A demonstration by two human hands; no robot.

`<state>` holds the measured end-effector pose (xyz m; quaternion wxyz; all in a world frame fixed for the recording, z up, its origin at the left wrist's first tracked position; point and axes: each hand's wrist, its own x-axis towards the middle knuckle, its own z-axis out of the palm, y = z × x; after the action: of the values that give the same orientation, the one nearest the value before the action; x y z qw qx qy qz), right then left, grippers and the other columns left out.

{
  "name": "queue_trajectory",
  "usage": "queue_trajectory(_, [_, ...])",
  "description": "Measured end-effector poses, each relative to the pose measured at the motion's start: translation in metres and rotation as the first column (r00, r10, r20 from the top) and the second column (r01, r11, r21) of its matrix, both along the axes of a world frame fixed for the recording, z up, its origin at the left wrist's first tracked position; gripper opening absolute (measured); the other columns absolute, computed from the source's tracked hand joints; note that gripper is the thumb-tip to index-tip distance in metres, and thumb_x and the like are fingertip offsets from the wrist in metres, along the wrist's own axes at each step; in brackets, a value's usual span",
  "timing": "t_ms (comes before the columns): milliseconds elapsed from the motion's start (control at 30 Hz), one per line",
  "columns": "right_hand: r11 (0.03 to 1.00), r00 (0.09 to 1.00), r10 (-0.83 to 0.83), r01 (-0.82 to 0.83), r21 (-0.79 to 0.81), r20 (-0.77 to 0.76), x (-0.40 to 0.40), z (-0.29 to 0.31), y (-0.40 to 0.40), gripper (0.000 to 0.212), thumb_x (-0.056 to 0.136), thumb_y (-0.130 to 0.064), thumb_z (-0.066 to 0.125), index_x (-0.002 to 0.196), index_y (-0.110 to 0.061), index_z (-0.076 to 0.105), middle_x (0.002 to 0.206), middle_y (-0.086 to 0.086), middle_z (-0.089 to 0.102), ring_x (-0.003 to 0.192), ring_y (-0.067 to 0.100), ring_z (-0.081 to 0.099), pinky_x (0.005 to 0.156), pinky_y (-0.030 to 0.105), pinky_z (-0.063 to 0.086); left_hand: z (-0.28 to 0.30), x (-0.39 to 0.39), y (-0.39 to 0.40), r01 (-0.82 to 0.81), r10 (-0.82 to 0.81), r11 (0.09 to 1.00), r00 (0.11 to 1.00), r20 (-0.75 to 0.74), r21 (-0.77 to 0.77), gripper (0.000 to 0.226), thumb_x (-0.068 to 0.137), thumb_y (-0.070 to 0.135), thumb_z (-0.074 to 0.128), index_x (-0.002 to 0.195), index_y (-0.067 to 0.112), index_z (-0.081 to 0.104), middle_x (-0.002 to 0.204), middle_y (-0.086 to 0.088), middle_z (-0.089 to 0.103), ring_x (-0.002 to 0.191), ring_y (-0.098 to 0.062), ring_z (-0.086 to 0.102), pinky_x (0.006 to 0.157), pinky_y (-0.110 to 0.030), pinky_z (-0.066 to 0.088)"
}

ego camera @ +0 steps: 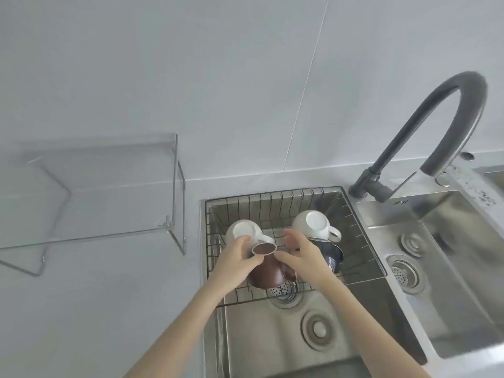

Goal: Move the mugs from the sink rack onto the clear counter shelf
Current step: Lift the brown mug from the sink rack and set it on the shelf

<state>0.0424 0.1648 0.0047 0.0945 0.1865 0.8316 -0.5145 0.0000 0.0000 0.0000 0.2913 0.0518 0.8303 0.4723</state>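
A wire rack (362,236) spans the far half of the left sink basin. In it a brown mug (268,274) lies upside down, and my left hand (238,261) grips its left side. My right hand (302,255) hovers over the mug's right side with fingers spread, touching or just above it. Two white mugs sit upside down in the rack, one at the left (242,231) behind my left hand, one at the right (313,225). A dark mug (332,255) is partly hidden under my right hand. The clear shelf (90,211) stands on the counter to the left.
A dark arched faucet (436,126) rises behind the sinks at the right. A second steel basin (450,268) lies to the right. The grey counter (95,309) runs left of the sink under the shelf. Drain strainers show in both basins.
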Motion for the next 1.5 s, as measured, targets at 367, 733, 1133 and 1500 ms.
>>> queue_trajectory(367, [0.993,0.987,0.024,-0.042,0.114,0.157,-0.008,-0.031,-0.005,0.052,0.066,-0.031,0.074,0.113,-0.017,0.058,0.100,0.002,0.067,0.092,0.017,0.059,0.074,0.021,0.041,-0.046,0.000,0.007,-0.044,0.028,0.995,0.985,0.169,0.087,0.068,0.052,0.019,0.079,0.113,0.031,0.052,0.108,0.005,0.064,0.104,-0.016,0.059,0.088,-0.028,0.047])
queue_trajectory(733, [0.998,0.998,0.061,-0.060,0.035,-0.036,-0.022,0.034,-0.007,0.029,0.063,-0.020,0.079,0.086,-0.035,0.069,0.087,0.001,0.074,0.094,0.017,0.066,0.081,0.028,0.054,0.000,-0.012,-0.002,-0.086,0.097,0.988,0.992,-0.082,0.126,0.067,0.041,0.040,0.080,0.104,0.030,0.062,0.096,0.007,0.072,0.090,-0.013,0.065,0.081,-0.032,0.053])
queue_trajectory(1133, [0.987,0.857,0.134,-0.159,-0.009,-0.498,-0.136,0.157,-0.121,0.030,0.067,-0.023,0.076,0.092,-0.013,0.065,0.087,0.009,0.070,0.075,0.019,0.056,0.072,0.028,0.049,0.162,-0.114,-0.117,-0.174,0.233,0.971,0.851,-0.471,0.167,0.054,0.043,0.029,0.079,0.094,0.035,0.060,0.098,0.004,0.071,0.096,-0.017,0.064,0.086,-0.038,0.054])
queue_trajectory(1500, [0.981,0.860,0.161,-0.192,-0.014,-0.484,-0.198,0.109,-0.200,0.038,0.069,-0.028,0.074,0.105,-0.025,0.061,0.093,-0.001,0.068,0.079,0.007,0.059,0.064,0.005,0.042,0.120,-0.175,-0.195,-0.194,0.269,0.957,0.872,-0.408,0.215,0.063,0.043,0.019,0.080,0.086,0.058,0.055,0.093,0.025,0.067,0.097,0.003,0.062,0.090,-0.029,0.051])
